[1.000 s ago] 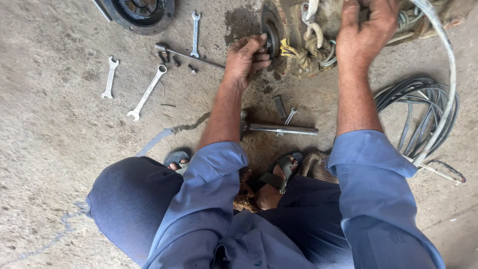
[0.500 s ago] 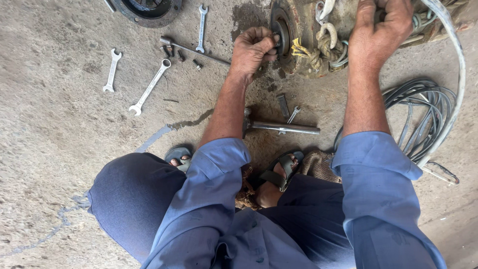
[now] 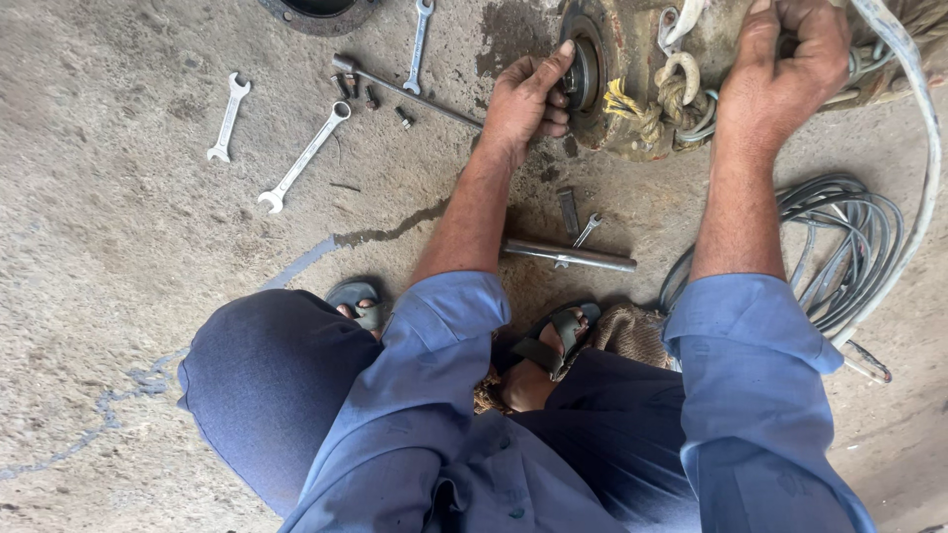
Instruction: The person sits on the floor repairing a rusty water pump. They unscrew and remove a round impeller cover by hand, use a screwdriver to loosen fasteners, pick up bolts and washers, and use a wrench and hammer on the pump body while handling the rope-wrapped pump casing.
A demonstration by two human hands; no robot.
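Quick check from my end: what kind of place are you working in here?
Probably a repair workshop floor: bare stained concrete, loose spanners laid out, coiled cable, and a grimy motor-like housing that both hands hold.

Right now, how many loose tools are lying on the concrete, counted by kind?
Flat spanners: 3
Long steel rods or bars: 2
Small key-like tool by the lower bar: 1
Total: 6
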